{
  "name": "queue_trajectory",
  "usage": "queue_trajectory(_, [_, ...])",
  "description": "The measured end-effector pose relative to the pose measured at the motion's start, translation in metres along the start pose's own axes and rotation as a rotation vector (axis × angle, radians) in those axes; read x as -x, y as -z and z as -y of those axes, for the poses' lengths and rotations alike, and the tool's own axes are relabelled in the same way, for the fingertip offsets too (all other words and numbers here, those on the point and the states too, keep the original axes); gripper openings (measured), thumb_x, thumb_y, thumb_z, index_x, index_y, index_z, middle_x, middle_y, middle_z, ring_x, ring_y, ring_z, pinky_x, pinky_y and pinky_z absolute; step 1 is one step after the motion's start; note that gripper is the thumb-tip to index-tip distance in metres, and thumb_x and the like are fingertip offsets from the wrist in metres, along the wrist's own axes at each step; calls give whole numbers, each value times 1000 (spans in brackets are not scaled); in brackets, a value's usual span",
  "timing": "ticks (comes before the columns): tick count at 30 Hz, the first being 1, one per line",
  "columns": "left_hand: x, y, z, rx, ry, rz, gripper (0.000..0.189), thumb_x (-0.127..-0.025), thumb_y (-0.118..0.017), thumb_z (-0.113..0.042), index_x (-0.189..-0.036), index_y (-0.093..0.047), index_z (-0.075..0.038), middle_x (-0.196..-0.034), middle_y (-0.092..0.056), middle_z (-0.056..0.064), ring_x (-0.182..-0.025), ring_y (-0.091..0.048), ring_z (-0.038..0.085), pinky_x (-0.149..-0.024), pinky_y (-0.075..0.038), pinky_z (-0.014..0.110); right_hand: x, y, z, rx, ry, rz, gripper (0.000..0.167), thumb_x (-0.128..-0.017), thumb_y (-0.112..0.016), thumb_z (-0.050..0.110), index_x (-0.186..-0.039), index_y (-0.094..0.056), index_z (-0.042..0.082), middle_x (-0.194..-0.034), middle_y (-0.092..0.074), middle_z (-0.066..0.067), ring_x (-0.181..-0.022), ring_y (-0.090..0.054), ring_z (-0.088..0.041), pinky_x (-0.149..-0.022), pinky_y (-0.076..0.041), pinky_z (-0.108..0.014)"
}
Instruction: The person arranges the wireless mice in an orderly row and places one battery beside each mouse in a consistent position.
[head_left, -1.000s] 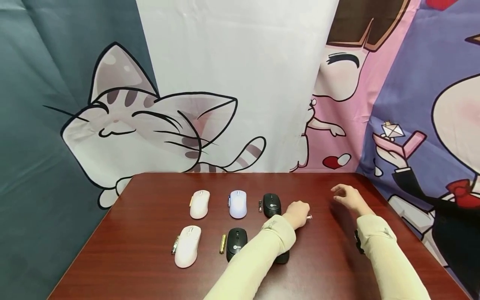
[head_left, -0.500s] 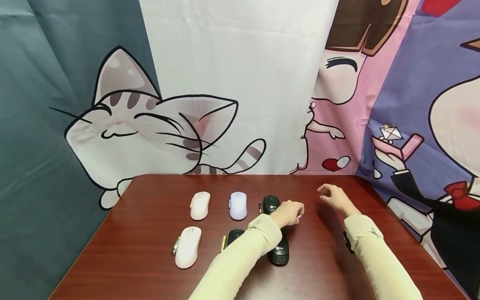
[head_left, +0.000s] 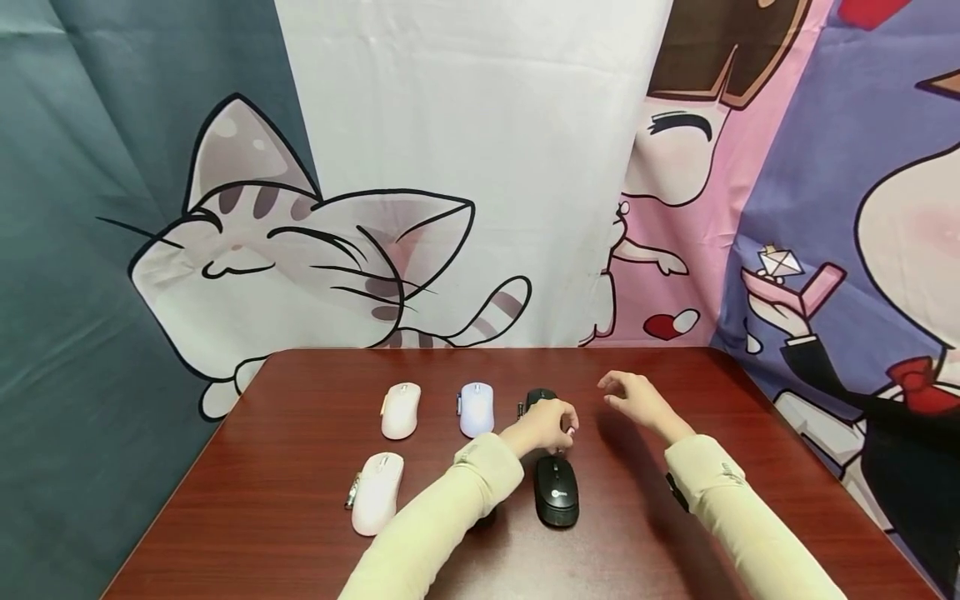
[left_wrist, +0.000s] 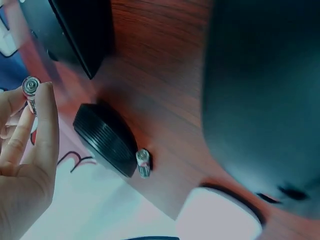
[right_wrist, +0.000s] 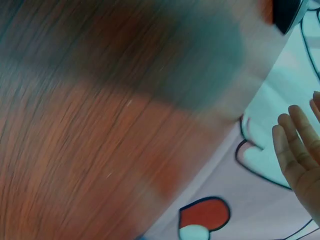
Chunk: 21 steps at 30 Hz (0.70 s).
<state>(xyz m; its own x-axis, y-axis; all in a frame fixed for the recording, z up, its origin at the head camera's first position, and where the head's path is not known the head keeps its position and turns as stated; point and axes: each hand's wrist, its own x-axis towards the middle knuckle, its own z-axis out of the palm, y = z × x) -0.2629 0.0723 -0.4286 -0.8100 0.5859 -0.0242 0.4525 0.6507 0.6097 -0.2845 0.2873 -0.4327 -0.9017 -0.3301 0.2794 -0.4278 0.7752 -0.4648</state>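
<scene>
My left hand [head_left: 549, 423] pinches a small battery [left_wrist: 31, 86] between thumb and fingertips, held above the table just behind the front-right black mouse [head_left: 557, 493]. Another black mouse [head_left: 540, 395] stands at the back, partly covered by that hand, with a battery [left_wrist: 144, 164] lying beside it. A third black mouse [head_left: 484, 522] is mostly hidden under the left sleeve. To the right, my right hand [head_left: 640, 402] hovers over the table with loosely bent fingers and holds nothing; in the right wrist view its fingers [right_wrist: 296, 145] are extended.
Left of the arms stand a lavender mouse [head_left: 476, 410] and two pale mice, one at the back [head_left: 401, 411] and one in front [head_left: 377, 494]. A battery [head_left: 352, 492] lies beside the front one. A cartoon-printed cloth [head_left: 480, 125] hangs behind the table [head_left: 247, 500].
My left hand has moved left with the battery, from right of the black mice to behind the front-right one, uncovering that mouse. My right hand has also shifted left.
</scene>
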Motion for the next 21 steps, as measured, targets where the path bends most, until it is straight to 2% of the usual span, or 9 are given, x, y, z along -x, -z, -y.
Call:
queue_trajectory(4, [8, 8, 8, -5, 1, -44, 14, -77, -68, -6, -90, -63, -9, -68, -55, -4, -43, -53, 2, -47, -45, 14, 1, -6, 13, -12, 12, 6, 14, -81, -64, -2, -95, -63, -3, -88, -69, -15, -81, -65, -26, -73, -52, -41])
queue_trajectory(9, [23, 14, 18, 8, 47, -74, 12, -75, -67, -6, -85, -61, -8, -62, -55, -4, -40, -54, 4, -55, -44, 15, 5, -11, 28, -32, 20, 20, 14, -82, -64, 1, -96, -64, -4, -90, -69, -15, -81, -65, -24, -73, -52, -38])
queue_trajectory(13, [35, 13, 26, 39, 83, -84, 10, -75, -67, -2, -81, -60, -4, -56, -50, -6, -38, -52, 5, -50, -46, 16, 9, -16, 42, -69, 18, 62, 14, -83, -64, 2, -96, -64, -2, -90, -69, -12, -80, -63, -19, -71, -52, -32])
queue_trajectory(16, [42, 12, 30, 93, 100, -89, 11, -74, -66, 2, -82, -59, -1, -55, -47, -5, -40, -58, 11, -40, -46, 18, 9, -20, 55, -86, 50, 94, 13, -82, -64, 2, -95, -64, -2, -89, -68, -11, -80, -63, -19, -70, -52, -31])
queue_trajectory(21, [51, 12, 30, 105, 91, -68, 14, -74, -67, 3, -83, -58, -2, -57, -48, -4, -42, -58, 11, -40, -44, 17, 11, -28, 72, -70, 109, 137, 14, -81, -65, 2, -94, -65, -1, -85, -67, -10, -77, -61, -16, -68, -51, -30])
